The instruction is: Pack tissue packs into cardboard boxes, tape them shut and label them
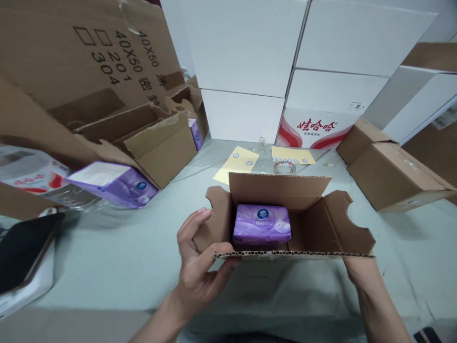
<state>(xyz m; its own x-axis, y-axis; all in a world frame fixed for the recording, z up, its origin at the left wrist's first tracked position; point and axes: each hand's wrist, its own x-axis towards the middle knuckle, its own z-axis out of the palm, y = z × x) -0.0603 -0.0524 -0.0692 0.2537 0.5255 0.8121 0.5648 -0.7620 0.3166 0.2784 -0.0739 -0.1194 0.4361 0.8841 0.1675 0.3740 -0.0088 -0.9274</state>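
Observation:
An open cardboard box sits just above the grey-green table cover, its flaps spread outward. Inside lies a purple tissue pack, flat against the bottom. My left hand grips the box's left side and front flap, with the fingers curled around the notched side flap. My right hand holds the right end of the front flap, its fingers hidden behind the cardboard.
Another purple tissue pack lies on a torn carton at left. A black phone rests at far left. Ahead are yellow papers, a tape roll, and stacked white cartons. A brown carton stands at right.

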